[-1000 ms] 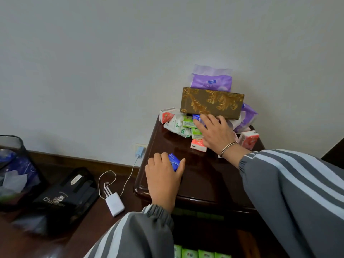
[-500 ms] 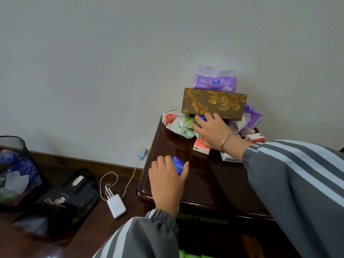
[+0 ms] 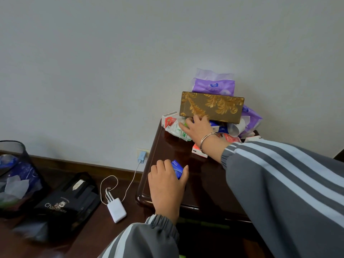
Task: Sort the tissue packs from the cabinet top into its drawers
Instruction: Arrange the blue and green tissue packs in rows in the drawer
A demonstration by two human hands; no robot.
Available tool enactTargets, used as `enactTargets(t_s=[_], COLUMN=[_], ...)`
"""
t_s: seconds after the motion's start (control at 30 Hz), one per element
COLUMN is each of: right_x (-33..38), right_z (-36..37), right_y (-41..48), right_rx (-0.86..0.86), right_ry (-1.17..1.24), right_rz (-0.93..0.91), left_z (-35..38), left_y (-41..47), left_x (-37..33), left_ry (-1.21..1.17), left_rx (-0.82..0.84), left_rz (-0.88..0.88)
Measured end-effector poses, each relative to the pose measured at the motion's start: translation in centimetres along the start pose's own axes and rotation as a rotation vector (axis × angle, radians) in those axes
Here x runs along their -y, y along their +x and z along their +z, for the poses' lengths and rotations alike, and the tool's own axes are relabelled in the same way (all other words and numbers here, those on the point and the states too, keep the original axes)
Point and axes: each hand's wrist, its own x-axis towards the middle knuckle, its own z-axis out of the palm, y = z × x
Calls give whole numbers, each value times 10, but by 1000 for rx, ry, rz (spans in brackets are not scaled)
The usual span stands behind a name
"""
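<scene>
While my left hand (image 3: pixel 165 185) rests on the dark cabinet top (image 3: pixel 204 185) toward its 8 o'clock corner, thumb and fingers curled round a small blue tissue pack (image 3: pixel 177 168), my right hand (image 3: pixel 197 129) reaches across to the heap of packs at the 12 o'clock edge against the wall. Its fingertips go in under the lower edge of a gold-patterned tissue box (image 3: pixel 211 107), among green-and-white packs (image 3: pixel 176 131); from my feed I cannot tell whether those fingers have hold of anything. A metal bracelet (image 3: pixel 207 139) circles that wrist. The gold box lies on top of the heap, with a purple soft pack (image 3: pixel 214 87) behind it at 12 o'clock and another purple pack (image 3: pixel 250 120) spilling out at 3 o'clock. More blue packs (image 3: pixel 218 127) show just under the box, and a red-and-white pack (image 3: pixel 199 152) lies on the wood just beside my right wrist. On the floor at the cabinet's 9 o'clock, a white power bank (image 3: pixel 116 212) is cabled to a wall charger (image 3: pixel 142 157); farther out at 9 o'clock stand a black bag (image 3: pixel 68 200) and a dark bin (image 3: pixel 14 174)
</scene>
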Motion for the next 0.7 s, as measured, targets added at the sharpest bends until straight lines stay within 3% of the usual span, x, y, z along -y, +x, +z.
enactTargets(t_s=[0.1,0.27,0.53,0.7], right_x=[2,-5,-28,-43], right_z=[-3,7,32,41], right_y=[3,-8,-33,-48], right_rx=[52,-15,-239,-366], right_ry=[-26,35,86,101], right_rz=[12,2,-110,-242], left_z=[0,2,4,7], left_y=[1,2,3,6], left_x=[0,1,2,4], left_ry=[-4,12,10,62], left_rx=[0,-4,8,113], left_rz=[-3,-2,22,62])
